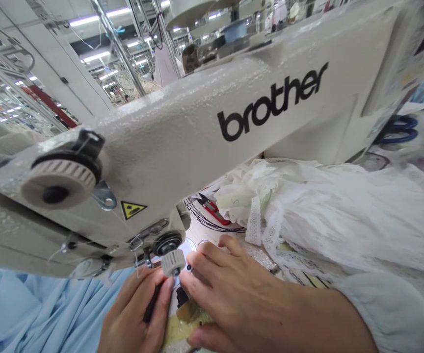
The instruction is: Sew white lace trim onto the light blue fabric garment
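Note:
In the head view a white Brother sewing machine point(182, 132) crosses the picture at a slant. Below its head, my left hand point(134, 309) pinches a slim black handle-like piece point(153, 300) between thumb and fingers; the far end is hidden. My right hand point(230, 284) lies close beside it with fingers bent, fingertips at the lit needle area. Whatever those fingertips press or grip is hidden. A ribbed white thread-tension dial point(173, 263) hangs just above both hands and covers part of the left fingertips.
Light-blue fabric point(42, 304) drapes at the left. White lace-trimmed cloth point(330, 211) is heaped at the right, beside the machine. Red-handled thread snips point(214, 213) and dark cords lie behind my right hand. Blue scissor-like handles point(399, 128) rest at far right.

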Demonstrator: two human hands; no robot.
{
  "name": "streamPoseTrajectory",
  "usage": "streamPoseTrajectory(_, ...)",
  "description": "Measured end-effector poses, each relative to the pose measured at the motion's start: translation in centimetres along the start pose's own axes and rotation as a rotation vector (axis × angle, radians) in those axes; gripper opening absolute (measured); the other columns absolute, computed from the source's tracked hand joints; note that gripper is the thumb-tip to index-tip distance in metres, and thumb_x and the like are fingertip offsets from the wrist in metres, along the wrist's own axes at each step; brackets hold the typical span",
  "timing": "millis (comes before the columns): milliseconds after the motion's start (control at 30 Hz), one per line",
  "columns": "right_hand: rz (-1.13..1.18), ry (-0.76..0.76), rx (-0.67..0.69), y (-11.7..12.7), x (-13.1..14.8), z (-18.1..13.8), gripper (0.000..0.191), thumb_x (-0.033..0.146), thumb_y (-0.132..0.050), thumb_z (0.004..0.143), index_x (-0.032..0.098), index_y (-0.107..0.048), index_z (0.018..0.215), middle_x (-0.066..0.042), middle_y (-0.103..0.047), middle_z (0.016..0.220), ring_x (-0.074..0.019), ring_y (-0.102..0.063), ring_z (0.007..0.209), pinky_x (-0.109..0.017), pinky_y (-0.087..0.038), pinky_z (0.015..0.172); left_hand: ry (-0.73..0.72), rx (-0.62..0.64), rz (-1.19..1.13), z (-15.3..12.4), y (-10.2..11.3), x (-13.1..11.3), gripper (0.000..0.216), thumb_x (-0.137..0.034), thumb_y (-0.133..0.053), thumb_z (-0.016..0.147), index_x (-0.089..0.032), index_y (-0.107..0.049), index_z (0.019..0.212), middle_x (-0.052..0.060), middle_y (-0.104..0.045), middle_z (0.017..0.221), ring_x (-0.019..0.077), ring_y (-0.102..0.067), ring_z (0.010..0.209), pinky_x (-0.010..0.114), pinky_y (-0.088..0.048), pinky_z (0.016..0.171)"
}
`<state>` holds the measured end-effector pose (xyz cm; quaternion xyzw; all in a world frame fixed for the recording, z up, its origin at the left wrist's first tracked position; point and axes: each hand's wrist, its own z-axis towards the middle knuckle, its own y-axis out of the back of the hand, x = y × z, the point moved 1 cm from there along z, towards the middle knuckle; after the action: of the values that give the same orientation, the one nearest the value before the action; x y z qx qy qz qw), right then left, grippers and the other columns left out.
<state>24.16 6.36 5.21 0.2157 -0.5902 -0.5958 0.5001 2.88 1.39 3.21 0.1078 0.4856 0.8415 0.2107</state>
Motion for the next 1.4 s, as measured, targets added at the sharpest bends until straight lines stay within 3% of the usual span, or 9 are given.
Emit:
streamPoseTrajectory(133,-0.019,0.000,-0.016,-0.1,0.0,0.0,0.043,0.052,-0.059,0.091,0.011,-0.065,0.106,-0.011,-0.063,0.106,-0.0268,-0.052,0.097,-0.043,-0.038,0.093,-0.063,-0.004,0.013,0.3,0.0,-0.4,0.011,-0.020,-0.051,0.096,-0.019,-0.061,0.099,0.004,-0.067,0.098,0.0116,-0.066,0.091,0.018,-0.049,0.091)
streamPoseTrajectory(300,-0.017,-0.015,-0.009,-0.2,0.1,0.1,0.041,0.050,-0.060,0.091,0.013,-0.064,0.106,-0.011,-0.063,0.107,-0.0273,-0.052,0.096,-0.044,-0.039,0.092,-0.032,0.035,-0.012,0.7,-0.2,-0.6,0.012,-0.020,-0.049,0.097,-0.020,-0.061,0.099,0.003,-0.067,0.097,0.0107,-0.066,0.092,0.017,-0.049,0.091)
streamPoseTrajectory(633,-0.026,-0.015,-0.050,-0.6,0.1,-0.4,0.041,0.051,-0.057,0.093,0.014,-0.061,0.109,-0.010,-0.061,0.108,-0.0275,-0.050,0.098,-0.043,-0.038,0.090,-0.008,0.035,-0.035,0.0,-0.5,0.2,0.019,-0.016,-0.058,0.092,-0.020,-0.062,0.110,0.003,-0.066,0.111,0.0096,-0.064,0.105,0.017,-0.044,0.103)
streamPoseTrajectory(900,-0.035,-0.018,-0.064,-0.5,0.3,-0.3,0.040,0.049,-0.059,0.092,0.014,-0.063,0.110,-0.011,-0.062,0.108,-0.0279,-0.052,0.098,-0.044,-0.038,0.093,-0.028,0.044,-0.022,0.0,-0.4,0.4,0.020,-0.015,-0.057,0.092,-0.020,-0.062,0.111,0.004,-0.067,0.111,0.0131,-0.065,0.103,0.023,-0.050,0.098)
streamPoseTrajectory(1167,-0.023,-0.012,-0.064,-0.4,0.3,-0.1,0.038,0.047,-0.062,0.090,0.014,-0.065,0.108,-0.010,-0.064,0.105,-0.0270,-0.053,0.096,-0.044,-0.039,0.093,-0.121,0.049,0.114,0.1,-0.3,0.9,0.017,-0.018,-0.055,0.093,-0.019,-0.063,0.108,0.004,-0.070,0.104,0.0163,-0.066,0.095,0.030,-0.044,0.088)
streamPoseTrajectory(1400,-0.046,-0.019,-0.089,-0.4,0.2,-0.3,0.040,0.049,-0.062,0.090,0.014,-0.064,0.109,-0.010,-0.064,0.106,-0.0278,-0.052,0.100,-0.044,-0.039,0.093,-0.132,0.061,0.099,0.4,-0.2,0.6,0.017,-0.016,-0.051,0.094,-0.020,-0.061,0.107,0.003,-0.071,0.103,0.0154,-0.065,0.096,0.030,-0.040,0.087)
